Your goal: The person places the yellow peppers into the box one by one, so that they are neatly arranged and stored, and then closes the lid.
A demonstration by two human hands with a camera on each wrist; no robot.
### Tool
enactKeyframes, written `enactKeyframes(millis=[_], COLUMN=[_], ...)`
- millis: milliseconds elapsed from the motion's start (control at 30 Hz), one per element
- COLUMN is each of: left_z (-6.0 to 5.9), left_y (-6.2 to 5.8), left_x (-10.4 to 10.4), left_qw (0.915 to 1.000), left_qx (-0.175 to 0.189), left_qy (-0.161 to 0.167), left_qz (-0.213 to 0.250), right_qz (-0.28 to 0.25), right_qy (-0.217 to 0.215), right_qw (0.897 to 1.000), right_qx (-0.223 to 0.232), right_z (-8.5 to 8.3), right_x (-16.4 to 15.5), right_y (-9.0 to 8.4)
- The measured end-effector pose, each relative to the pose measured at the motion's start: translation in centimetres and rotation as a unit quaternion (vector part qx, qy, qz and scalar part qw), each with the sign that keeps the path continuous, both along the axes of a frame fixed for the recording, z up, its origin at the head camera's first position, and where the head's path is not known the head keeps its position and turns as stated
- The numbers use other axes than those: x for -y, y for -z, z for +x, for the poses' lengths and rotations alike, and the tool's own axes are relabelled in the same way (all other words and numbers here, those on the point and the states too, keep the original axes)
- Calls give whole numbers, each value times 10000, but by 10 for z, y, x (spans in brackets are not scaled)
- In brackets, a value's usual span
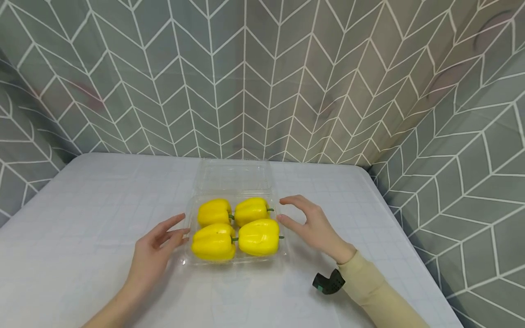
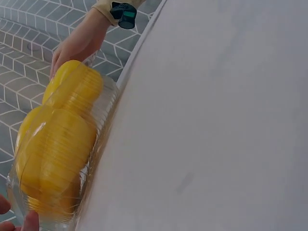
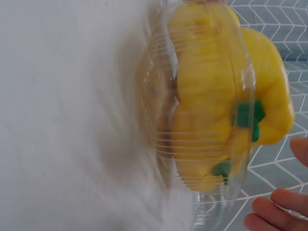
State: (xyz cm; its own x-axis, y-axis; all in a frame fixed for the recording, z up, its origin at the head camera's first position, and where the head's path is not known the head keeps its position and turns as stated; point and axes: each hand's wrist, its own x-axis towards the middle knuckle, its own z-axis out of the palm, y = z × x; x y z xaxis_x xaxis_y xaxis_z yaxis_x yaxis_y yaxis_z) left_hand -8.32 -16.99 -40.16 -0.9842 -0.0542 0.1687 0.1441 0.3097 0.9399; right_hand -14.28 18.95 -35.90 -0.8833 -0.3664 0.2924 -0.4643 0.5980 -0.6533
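Several yellow bell peppers [image 1: 258, 237] with green stems lie in two rows inside a clear plastic clamshell container [image 1: 188, 260]. Its transparent lid [image 1: 234, 176] is folded back flat, away from me. At the container's left side is my left hand [image 1: 149, 255], its fingers relaxed and the fingertips right at the rim. My right hand [image 1: 317, 228] is by the right side, thumb and forefinger spread apart, nothing between them. In the right wrist view, fingers [image 3: 279, 209] show beside the ribbed container wall, and green stems [image 3: 248, 115] point towards that side.
A white cloth [image 1: 102, 205] covers the table under the container. Grey curtains [image 1: 262, 82] with white chevron lines hang behind and at the sides. A black wrist device [image 1: 329, 282] sits by the right sleeve [image 1: 377, 291].
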Motion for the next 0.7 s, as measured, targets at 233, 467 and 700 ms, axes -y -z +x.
enactKeyframes(millis=[233, 467, 700], left_z=[-18, -46, -70], left_y=[-3, -8, -10], left_x=[1, 3, 4], left_qw=[9999, 9988, 9904], left_qx=[41, 451, 995], left_qy=[-109, -100, -39], left_qz=[52, 188, 962], right_qz=[-5, -232, -486], right_qy=[256, 307, 437], right_qw=[9995, 9985, 9960], right_qx=[189, 400, 610], right_z=[-13, -27, -37], right_x=[3, 11, 19], right_y=[5, 11, 17])
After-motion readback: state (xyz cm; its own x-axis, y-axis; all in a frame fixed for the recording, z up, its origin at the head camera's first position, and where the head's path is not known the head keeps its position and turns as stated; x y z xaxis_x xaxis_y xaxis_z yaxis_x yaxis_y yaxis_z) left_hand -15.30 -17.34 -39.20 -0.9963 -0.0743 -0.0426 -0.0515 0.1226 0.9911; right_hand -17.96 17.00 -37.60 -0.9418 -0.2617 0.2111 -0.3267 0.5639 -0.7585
